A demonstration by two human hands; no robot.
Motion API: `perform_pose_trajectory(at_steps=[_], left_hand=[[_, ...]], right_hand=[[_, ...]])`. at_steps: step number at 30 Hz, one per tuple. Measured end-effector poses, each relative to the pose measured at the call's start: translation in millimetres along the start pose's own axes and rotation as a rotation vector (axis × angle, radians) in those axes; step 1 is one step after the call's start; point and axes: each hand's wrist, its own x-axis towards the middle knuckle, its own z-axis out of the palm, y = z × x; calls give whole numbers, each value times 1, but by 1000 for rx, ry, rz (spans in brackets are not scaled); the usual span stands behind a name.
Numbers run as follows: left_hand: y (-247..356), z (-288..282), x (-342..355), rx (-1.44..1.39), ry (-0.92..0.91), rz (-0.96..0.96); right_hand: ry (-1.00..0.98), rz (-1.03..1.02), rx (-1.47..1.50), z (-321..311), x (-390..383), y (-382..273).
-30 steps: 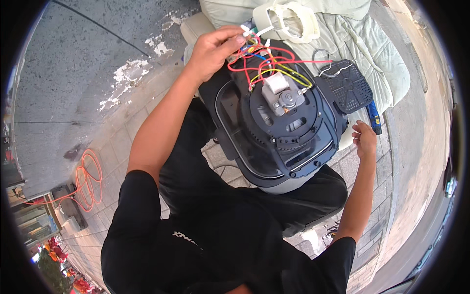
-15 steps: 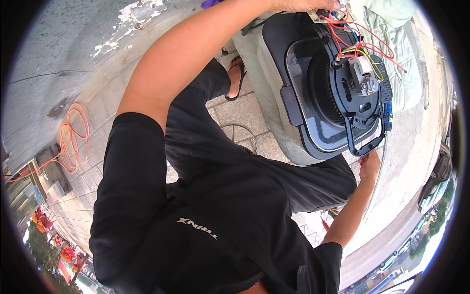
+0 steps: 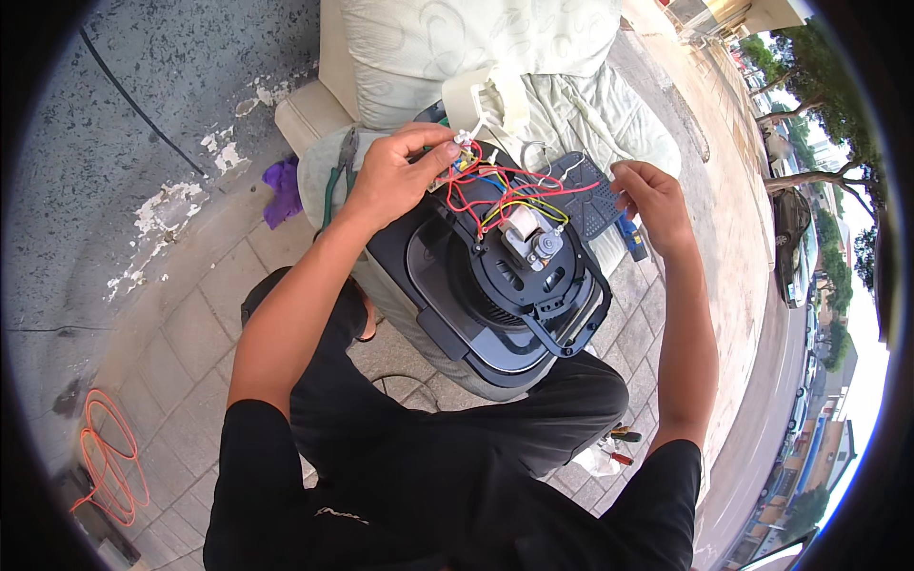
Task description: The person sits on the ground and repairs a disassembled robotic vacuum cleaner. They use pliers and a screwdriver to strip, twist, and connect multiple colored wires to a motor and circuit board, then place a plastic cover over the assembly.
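Observation:
A black appliance (image 3: pixel 443 328), opened up with its inside parts bare, lies on a cloth-covered seat in front of me. On its round black top sits a small metal motor (image 3: pixel 535 240). Red, yellow and blue wires (image 3: pixel 519 187) spread loosely over it. My left hand (image 3: pixel 405 171) is closed in a pinch on a small white connector (image 3: pixel 464 139) at the wires' far left end. To the right, my right hand (image 3: pixel 657 205) is raised with fingers curled together, close to the tip of a red wire; anything between them is too small to make out.
Beyond the appliance is a white plastic housing (image 3: pixel 509 95); a grey perforated plate (image 3: pixel 586 195) and a blue object (image 3: pixel 630 236) lie at its right. Green-handled pliers (image 3: pixel 340 181) rest at the seat's left edge. A purple cloth (image 3: pixel 283 190), coiled orange cable (image 3: pixel 105 466) and screwdriver (image 3: pixel 621 459) are lower down.
My right hand has left the black frame at the appliance's near right corner and risen beside the wires. The left hand stays at the wires. The view has shifted, showing more beyond the appliance.

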Motion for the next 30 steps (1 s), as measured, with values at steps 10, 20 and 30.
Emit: perform_pose_trajectory(at_steps=[10, 20, 30], left_hand=[[3, 3, -13, -159, 96, -7], [11, 7, -15, -1, 92, 92], [7, 5, -11, 108, 77, 247]], right_hand=[[-489, 197, -360, 120, 110, -50], [-472, 127, -223, 137, 114, -35], [-454, 189, -161, 119, 115, -44]])
